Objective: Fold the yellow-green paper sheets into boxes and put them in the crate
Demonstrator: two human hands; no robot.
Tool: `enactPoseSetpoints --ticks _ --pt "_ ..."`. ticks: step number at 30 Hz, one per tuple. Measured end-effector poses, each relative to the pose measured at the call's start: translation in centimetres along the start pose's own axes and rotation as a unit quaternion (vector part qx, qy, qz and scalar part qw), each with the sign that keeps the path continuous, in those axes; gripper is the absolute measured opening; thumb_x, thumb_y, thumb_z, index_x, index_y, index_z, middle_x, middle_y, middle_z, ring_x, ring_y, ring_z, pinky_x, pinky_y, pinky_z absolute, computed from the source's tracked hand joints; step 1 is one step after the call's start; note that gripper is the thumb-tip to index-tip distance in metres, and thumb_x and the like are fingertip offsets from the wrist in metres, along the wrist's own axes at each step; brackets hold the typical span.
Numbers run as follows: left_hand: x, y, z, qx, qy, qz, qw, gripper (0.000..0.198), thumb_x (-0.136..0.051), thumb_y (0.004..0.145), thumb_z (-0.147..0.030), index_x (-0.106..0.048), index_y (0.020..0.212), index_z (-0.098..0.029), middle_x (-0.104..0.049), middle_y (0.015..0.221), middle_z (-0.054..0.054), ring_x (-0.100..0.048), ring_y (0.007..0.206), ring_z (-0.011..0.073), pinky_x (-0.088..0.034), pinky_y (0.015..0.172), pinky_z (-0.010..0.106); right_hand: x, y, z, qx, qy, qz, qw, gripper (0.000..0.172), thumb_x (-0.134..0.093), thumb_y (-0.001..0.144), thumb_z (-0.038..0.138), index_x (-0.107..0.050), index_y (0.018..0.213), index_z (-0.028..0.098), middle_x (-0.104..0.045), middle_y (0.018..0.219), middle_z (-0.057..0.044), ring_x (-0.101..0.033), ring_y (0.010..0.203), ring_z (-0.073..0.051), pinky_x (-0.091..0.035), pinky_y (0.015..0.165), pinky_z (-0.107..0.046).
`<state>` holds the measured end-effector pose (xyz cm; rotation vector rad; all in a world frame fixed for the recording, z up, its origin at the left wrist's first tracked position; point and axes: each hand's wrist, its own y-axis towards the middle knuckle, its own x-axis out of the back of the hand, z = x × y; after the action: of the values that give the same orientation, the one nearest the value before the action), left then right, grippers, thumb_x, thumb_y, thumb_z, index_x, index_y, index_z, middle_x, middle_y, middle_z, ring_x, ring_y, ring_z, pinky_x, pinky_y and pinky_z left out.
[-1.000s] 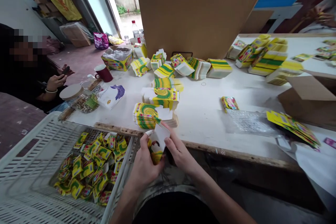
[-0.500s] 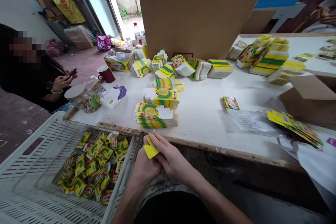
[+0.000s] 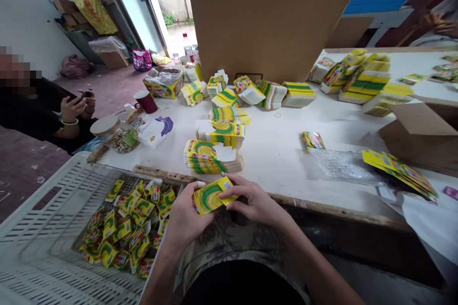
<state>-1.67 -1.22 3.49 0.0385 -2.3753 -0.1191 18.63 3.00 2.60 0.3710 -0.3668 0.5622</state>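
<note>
Between my two hands is a small yellow and green cardboard box, held just off the table's front edge. My left hand grips its left end, with the thumb along the near side. The fingers of my right hand pinch a yellow flap at its right end. Right behind the box, a stack of flat printed cartons lies on the white table. Below and left, a white plastic crate contains many similar small boxes.
More carton stacks line the back against a tall brown cardboard panel. At left stand a dark red mug and a lidded jar. A seated person holds a phone. An opened cardboard box sits at right.
My hands have moved apart and turned the box so its broad printed face shows. My right fingers have shifted to its right end. The seated person has leaned left and lower.
</note>
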Motion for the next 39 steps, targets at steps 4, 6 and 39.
enactPoseSetpoints --ticks 4,6,39 --pt "-0.3 0.4 -0.4 -0.038 0.046 -0.057 0.997 0.057 -0.074 0.064 -0.040 -0.051 0.112 -0.019 -0.064 0.098 0.009 -0.063 0.088 0.0275 -0.049 0.077 0.036 -0.2 0.6 0.6 -0.025 0.064 -0.071 0.995 0.017 -0.068 0.078 0.018 -0.070 0.095 0.020 -0.053 0.133 -0.011 -0.054 0.119 -0.024 -0.041 0.101 -0.039" --pt "-0.9 0.3 -0.4 -0.037 0.053 -0.092 0.994 0.059 -0.074 0.065 -0.042 -0.051 0.113 -0.019 -0.064 0.099 0.010 -0.062 0.090 0.0293 -0.049 0.077 0.038 -1.1 0.7 0.4 -0.030 0.126 -0.094 0.987 0.032 -0.065 0.082 0.023 -0.062 0.114 0.020 -0.048 0.138 -0.013 -0.051 0.123 -0.024 -0.042 0.101 -0.039" --pt "-3.4 0.0 3.1 0.279 -0.681 -0.196 0.648 0.053 -0.050 0.080 -0.066 -0.056 0.103 -0.018 -0.065 0.095 0.010 -0.065 0.079 0.0174 -0.052 0.072 0.030 -1.5 10.4 -1.5 -0.100 -0.257 -0.154 0.949 0.040 -0.066 0.074 0.010 -0.054 0.113 0.011 -0.062 0.103 -0.016 -0.053 0.100 -0.030 -0.041 0.089 -0.044"
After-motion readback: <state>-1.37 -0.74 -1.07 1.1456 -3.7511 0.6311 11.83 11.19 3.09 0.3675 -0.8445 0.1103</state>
